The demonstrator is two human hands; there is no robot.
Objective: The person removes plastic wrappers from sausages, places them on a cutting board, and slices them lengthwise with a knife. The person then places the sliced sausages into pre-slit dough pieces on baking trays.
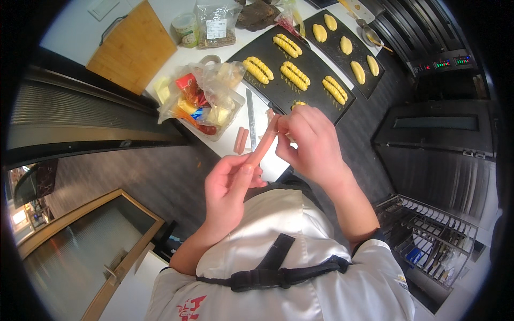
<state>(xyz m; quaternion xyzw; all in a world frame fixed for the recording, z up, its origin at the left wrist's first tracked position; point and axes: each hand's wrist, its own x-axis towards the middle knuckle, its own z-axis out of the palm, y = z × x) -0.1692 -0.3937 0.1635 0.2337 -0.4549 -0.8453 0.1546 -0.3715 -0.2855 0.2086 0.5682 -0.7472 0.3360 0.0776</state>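
Note:
My left hand (231, 182) grips the lower part of a pale pink sausage (264, 147) between thumb and fingers, above the white table's near end. At the sausage's far end, the thumb and fingertips of my right hand (311, 140) pinch it; a thin clear film seems to show there, but the fingers partly hide it. Two more sausages (241, 140) lie side by side on the white table (275, 164). Beside them is a long, narrow metal strip (251, 116), perhaps a blade or ruler.
A black baking tray (309, 98) carries scored, egg-washed dough pieces (295, 75); another tray (357, 54) holds smooth ones (346, 45). Left stands a plastic tray (237, 108) of bagged food packets (190, 88). A wooden board (130, 48) leans behind. An oven (433, 124) stands right.

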